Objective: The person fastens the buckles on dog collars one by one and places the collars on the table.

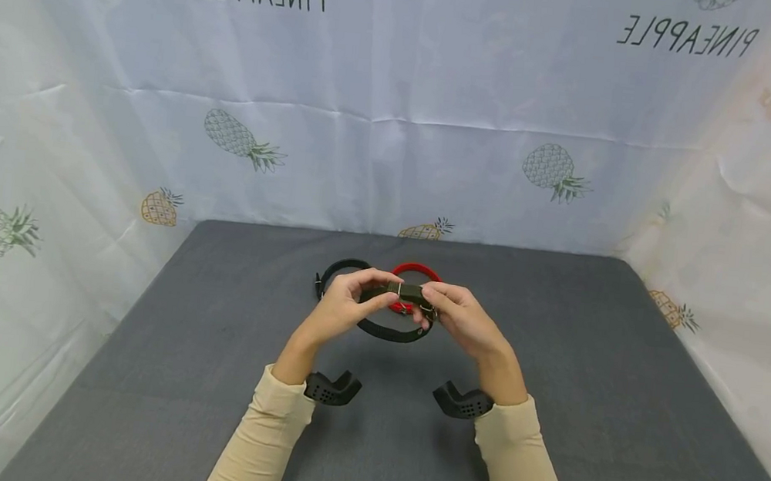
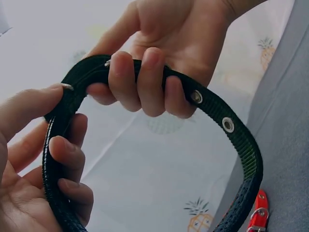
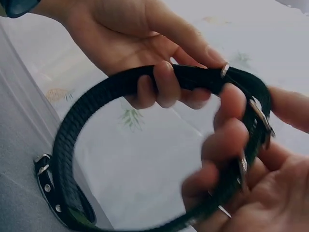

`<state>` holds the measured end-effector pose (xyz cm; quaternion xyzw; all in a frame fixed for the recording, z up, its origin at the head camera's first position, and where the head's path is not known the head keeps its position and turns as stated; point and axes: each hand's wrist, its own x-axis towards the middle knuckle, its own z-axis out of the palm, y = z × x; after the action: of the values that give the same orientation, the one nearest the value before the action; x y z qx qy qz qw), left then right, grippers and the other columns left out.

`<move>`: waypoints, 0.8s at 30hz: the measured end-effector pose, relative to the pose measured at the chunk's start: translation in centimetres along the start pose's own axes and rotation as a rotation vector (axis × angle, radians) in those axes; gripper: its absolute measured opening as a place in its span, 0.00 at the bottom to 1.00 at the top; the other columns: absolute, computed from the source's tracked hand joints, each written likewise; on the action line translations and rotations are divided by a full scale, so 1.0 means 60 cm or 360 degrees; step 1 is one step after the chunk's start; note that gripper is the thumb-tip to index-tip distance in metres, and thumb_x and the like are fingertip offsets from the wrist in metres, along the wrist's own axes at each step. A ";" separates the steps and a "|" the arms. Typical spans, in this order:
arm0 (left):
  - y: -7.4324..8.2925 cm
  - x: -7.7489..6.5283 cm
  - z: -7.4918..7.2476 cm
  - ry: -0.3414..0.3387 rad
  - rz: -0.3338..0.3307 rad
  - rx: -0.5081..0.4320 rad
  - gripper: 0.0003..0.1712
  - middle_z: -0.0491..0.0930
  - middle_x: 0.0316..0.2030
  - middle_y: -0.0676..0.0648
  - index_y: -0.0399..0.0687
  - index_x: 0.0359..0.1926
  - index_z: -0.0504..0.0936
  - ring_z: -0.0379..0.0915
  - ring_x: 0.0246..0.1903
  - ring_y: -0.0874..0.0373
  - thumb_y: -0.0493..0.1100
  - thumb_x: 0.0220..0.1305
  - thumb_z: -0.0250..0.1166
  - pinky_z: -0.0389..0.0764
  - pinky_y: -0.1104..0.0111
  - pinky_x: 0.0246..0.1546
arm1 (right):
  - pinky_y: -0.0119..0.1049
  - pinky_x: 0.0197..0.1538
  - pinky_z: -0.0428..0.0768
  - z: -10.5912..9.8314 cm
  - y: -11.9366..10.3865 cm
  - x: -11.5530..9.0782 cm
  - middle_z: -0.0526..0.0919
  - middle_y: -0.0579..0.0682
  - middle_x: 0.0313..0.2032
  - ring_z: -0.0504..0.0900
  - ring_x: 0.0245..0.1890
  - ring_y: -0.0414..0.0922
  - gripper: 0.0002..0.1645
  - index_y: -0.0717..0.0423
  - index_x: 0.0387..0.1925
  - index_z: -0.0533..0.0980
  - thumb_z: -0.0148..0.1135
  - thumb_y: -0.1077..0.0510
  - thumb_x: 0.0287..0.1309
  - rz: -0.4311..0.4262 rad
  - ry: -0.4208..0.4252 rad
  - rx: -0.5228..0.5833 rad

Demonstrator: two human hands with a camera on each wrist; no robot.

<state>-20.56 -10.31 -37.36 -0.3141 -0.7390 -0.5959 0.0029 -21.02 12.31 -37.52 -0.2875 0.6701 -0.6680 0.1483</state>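
Both hands hold a dark green dog collar point(image 1: 393, 334) up off the table, its strap closed in a loop. My left hand point(image 1: 345, 298) grips the band, thumb at a narrow metal keeper point(image 3: 225, 70) and fingers curled round the strap. Opposite it, my right hand point(image 1: 468, 322) grips the buckle end, fingers wrapped round the band. Near the right fingers, a metal buckle point(image 3: 260, 117) and a ring point(image 3: 243, 169) show in the right wrist view. Metal-rimmed eyelets point(image 2: 228, 124) line the strap in the left wrist view. Fingers hide part of the buckle end.
A black collar point(image 1: 354, 264) and a red collar point(image 1: 414, 267) lie on the grey table point(image 1: 208, 347) just beyond the hands. White cloth with pineapple prints point(image 1: 391, 179) hangs behind and on both sides. Each wrist carries a black camera mount point(image 1: 332, 388).
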 end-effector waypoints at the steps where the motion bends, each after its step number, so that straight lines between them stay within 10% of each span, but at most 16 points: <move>1: 0.000 0.000 0.000 -0.0009 0.0004 0.0000 0.17 0.79 0.49 0.34 0.37 0.55 0.78 0.78 0.40 0.68 0.38 0.66 0.61 0.81 0.71 0.45 | 0.31 0.37 0.74 0.000 0.001 0.001 0.79 0.41 0.26 0.72 0.27 0.39 0.15 0.53 0.36 0.77 0.48 0.50 0.73 -0.0016 0.0006 -0.0014; 13: -0.002 0.000 0.001 0.0023 -0.0012 0.0005 0.17 0.80 0.45 0.33 0.37 0.54 0.78 0.76 0.36 0.71 0.40 0.67 0.61 0.79 0.73 0.42 | 0.32 0.39 0.74 0.007 0.002 0.005 0.79 0.40 0.24 0.74 0.26 0.38 0.13 0.47 0.34 0.78 0.51 0.48 0.71 0.0117 0.0193 -0.0101; 18: -0.007 0.001 -0.009 0.0164 0.0031 -0.0032 0.17 0.79 0.41 0.36 0.35 0.54 0.78 0.73 0.34 0.69 0.38 0.67 0.61 0.78 0.72 0.40 | 0.40 0.57 0.72 -0.008 0.006 0.004 0.81 0.41 0.29 0.79 0.36 0.39 0.19 0.48 0.40 0.76 0.41 0.45 0.74 0.0200 0.0071 -0.0058; 24: -0.008 -0.001 -0.019 0.0189 0.0014 -0.0063 0.16 0.75 0.33 0.49 0.35 0.53 0.78 0.68 0.29 0.67 0.37 0.67 0.60 0.73 0.74 0.34 | 0.35 0.52 0.74 -0.019 0.011 0.001 0.76 0.41 0.33 0.75 0.38 0.39 0.13 0.52 0.38 0.75 0.45 0.53 0.73 0.0133 -0.0033 0.0002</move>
<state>-21.18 -11.39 -37.44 -0.2816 -0.7243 -0.6279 0.0432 -21.85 13.20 -38.07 -0.2662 0.6795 -0.6587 0.1832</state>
